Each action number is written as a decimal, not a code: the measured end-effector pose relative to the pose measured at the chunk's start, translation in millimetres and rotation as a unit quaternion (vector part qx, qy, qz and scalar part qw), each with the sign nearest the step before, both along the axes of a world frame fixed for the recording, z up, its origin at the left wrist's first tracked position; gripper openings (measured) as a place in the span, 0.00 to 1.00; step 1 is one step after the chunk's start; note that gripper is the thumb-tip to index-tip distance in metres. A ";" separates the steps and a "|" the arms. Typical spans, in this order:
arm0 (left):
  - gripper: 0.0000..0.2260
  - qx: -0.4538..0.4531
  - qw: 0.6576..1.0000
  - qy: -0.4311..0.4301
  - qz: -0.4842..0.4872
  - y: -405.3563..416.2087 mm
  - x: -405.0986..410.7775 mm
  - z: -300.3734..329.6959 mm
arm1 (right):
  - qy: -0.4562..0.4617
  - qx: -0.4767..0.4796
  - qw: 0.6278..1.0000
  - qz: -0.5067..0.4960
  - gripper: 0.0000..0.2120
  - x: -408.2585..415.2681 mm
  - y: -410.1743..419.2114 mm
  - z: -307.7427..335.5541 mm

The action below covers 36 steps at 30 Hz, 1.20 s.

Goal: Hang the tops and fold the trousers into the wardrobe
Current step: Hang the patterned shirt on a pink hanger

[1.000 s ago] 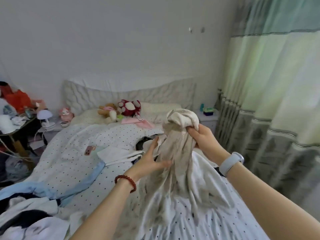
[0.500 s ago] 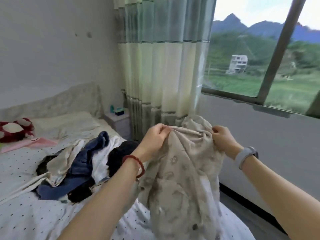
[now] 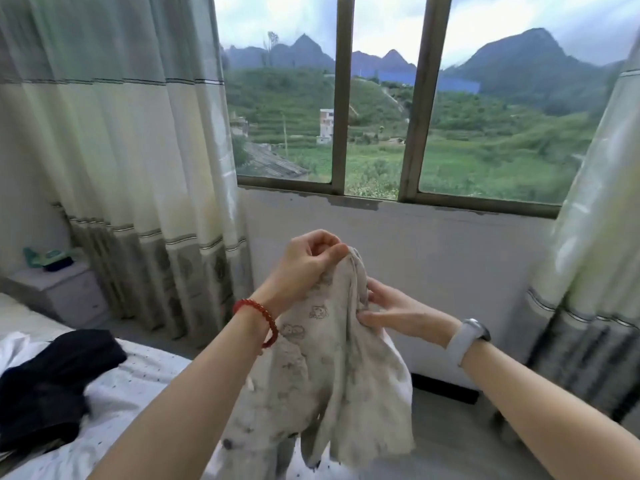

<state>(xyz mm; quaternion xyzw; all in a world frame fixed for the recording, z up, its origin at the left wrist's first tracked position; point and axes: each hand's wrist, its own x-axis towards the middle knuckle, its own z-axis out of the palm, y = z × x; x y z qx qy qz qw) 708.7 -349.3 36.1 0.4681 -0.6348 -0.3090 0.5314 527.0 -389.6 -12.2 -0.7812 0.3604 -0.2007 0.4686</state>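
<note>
1. In the head view, the left hand is pinching the top edge of a cream cloth with little animal prints, fingers curled tight around the bunched part.
2. The right hand is holding the same cloth a bit lower, on its right side, with thumb and fingers gripping a fold.
3. The cloth is hanging down between both hands and in front of the arms. It is too bunched to tell if it is a top or trousers.
4. A red bead bracelet is sitting on the left wrist, and a pale watch is sitting on the right wrist.
5. To the left of the left arm, dark clothes are lying on a white dotted bed.
6. Beyond the hands, a window is showing green hills, with a curtain hanging to its left.
</note>
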 end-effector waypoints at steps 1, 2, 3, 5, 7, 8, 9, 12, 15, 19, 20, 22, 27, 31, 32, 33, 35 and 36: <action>0.05 -0.006 1.000 0.015 0.011 -7.4 -12.8 2.6 | -0.001 -0.013 1.000 -0.016 0.13 -6.1 1.3 -4.5; 0.05 -0.008 0.999 0.026 0.018 -15.5 -27.3 3.0 | -0.006 -0.033 0.999 -0.040 0.05 -19.4 1.6 -5.1; 0.04 -0.009 0.999 0.029 0.025 -22.2 -33.6 1.0 | -0.016 -0.063 0.995 -0.074 0.06 -31.0 -0.5 -3.6; 0.05 0.010 1.000 -0.015 0.013 -33.3 -42.7 -9.9 | -0.052 -0.106 0.984 -0.135 0.07 -56.5 -6.6 4.5; 0.11 0.078 0.986 -0.134 -0.056 -39.0 -52.0 -27.0 | -0.089 -0.131 0.968 -0.194 0.09 -79.4 -12.1 15.2; 0.13 0.119 0.970 -0.185 -0.100 -39.6 -59.2 -36.0 | -0.102 -0.139 0.960 -0.220 0.10 -88.0 -15.8 19.9; 0.13 0.150 0.955 -0.214 -0.140 -40.3 -68.2 -44.4 | -0.106 -0.149 0.951 -0.251 0.10 -97.1 -20.4 22.6; 0.06 0.165 0.943 -0.223 -0.187 -53.2 -98.9 -53.5 | -0.099 -0.183 0.917 -0.341 0.12 -130.3 -28.2 25.8; 0.10 0.165 0.950 -0.185 -0.189 -74.7 -131.2 -43.6 | -0.026 -0.200 0.886 -0.419 0.12 -174.6 -22.4 15.2; 0.07 0.194 0.954 -0.060 -0.222 -95.3 -187.1 -19.7 | 0.026 -0.213 0.922 -0.323 0.30 -207.2 26.2 -4.1; 0.08 0.200 0.951 -0.040 -0.233 -97.3 -204.2 -13.3 | 0.029 -0.181 0.945 -0.271 0.36 -207.0 39.0 -9.4; 0.11 0.229 0.938 0.016 -0.260 -98.6 -233.3 -4.8 | 0.009 -0.122 0.966 -0.227 0.49 -202.9 49.5 -26.5; 0.07 0.292 0.878 0.120 -0.359 -94.3 -271.2 -2.8 | -0.060 -0.161 0.864 -0.473 0.24 -223.7 44.6 -29.4; 0.21 0.127 0.970 0.007 -0.208 -100.2 -261.1 -14.2 | -0.157 -0.103 0.808 -0.559 0.06 -243.7 45.1 4.5; 0.18 0.089 0.983 0.003 -0.162 -96.4 -254.5 -16.7 | -0.201 -0.087 0.798 -0.561 0.09 -246.6 44.7 11.4; 0.16 0.074 0.987 0.000 -0.145 -92.8 -247.9 -19.9 | -0.245 -0.066 0.788 -0.561 0.13 -249.2 43.8 15.6; 0.18 0.122 0.967 -0.041 -0.219 -83.8 -237.7 -32.0 | -0.318 -0.033 0.760 -0.565 0.15 -251.3 41.2 18.6; 0.20 0.171 0.939 -0.081 -0.287 -76.5 -235.4 -39.6 | -0.340 -0.021 0.750 -0.567 0.15 -250.7 40.2 18.2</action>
